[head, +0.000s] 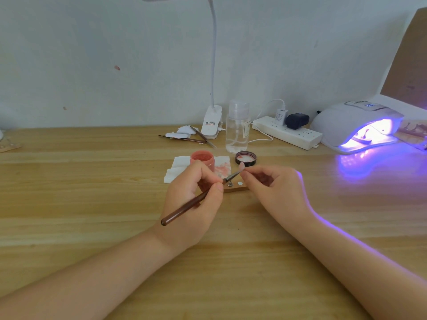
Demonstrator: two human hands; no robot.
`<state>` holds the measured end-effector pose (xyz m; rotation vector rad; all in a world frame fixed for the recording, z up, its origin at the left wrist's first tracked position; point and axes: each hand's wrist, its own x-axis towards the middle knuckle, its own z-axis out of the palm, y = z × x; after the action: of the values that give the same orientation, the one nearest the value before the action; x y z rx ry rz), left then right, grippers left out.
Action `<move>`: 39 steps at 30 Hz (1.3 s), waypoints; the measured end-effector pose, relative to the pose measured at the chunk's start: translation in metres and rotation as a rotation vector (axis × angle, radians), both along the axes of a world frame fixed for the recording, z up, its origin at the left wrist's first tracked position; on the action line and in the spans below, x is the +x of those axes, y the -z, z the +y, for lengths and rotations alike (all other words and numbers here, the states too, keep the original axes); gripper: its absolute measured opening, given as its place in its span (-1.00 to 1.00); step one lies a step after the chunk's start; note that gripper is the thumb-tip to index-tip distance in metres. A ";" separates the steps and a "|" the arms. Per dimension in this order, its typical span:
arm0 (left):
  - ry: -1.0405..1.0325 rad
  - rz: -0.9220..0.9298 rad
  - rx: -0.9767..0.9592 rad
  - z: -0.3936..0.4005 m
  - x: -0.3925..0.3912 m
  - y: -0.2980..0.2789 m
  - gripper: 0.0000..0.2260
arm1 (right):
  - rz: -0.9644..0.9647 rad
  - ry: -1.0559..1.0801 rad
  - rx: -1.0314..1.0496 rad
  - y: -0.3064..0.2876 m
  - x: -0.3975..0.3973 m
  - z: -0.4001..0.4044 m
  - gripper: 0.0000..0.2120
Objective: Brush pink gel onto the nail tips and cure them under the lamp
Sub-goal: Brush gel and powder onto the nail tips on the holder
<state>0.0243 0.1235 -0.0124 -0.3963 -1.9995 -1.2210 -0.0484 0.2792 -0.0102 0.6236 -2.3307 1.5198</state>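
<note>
Left hand [196, 199] grips brush [191, 204] pen-style, bristles touching pink nail tip [242, 166] pinched in right hand [275, 188] fingers, above small wooden holder [235, 187] mid-worktop [92, 192]. Open pink gel jar [201, 158] on stained tissue [178, 168] just beyond; lid [246, 158] to its right. Curing lamp [355, 125] far right, glowing violet.

Both bare forearms reach in over the table, hands nearly meeting at centre. The left hand [194, 199] has fingers curled in a pen-style grip, thumb on top. The right hand [275, 188] pinches with thumb and forefinger, other fingers loosely curled.
</note>
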 end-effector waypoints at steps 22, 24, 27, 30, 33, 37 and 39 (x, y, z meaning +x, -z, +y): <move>-0.013 -0.126 0.053 0.002 -0.002 -0.001 -0.93 | 0.048 -0.007 0.017 0.002 -0.002 0.000 -0.93; 0.003 -0.101 0.025 0.001 -0.001 -0.001 -0.89 | 0.043 -0.007 0.006 0.001 -0.001 0.001 -0.93; 0.002 -0.068 -0.008 -0.001 0.001 -0.003 -0.81 | 0.029 -0.002 -0.022 0.001 -0.002 0.001 -0.94; -0.032 -0.094 0.055 -0.002 -0.001 -0.008 -0.90 | 0.019 -0.002 -0.016 0.001 -0.002 0.002 -0.94; -0.050 -0.132 0.185 -0.005 -0.006 -0.025 -0.79 | 0.013 -0.008 -0.002 0.002 -0.002 0.002 -0.94; -0.224 -0.226 0.222 -0.025 -0.025 -0.052 -0.80 | 0.030 -0.001 0.020 0.003 -0.003 0.000 -0.94; -0.301 -0.320 0.205 -0.039 -0.037 -0.062 -0.84 | 0.044 -0.003 0.030 0.004 -0.003 0.000 -0.94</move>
<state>-0.0122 0.0849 0.0499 0.2085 -2.0753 -1.3396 -0.0515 0.2789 -0.0138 0.6615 -2.3244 1.4597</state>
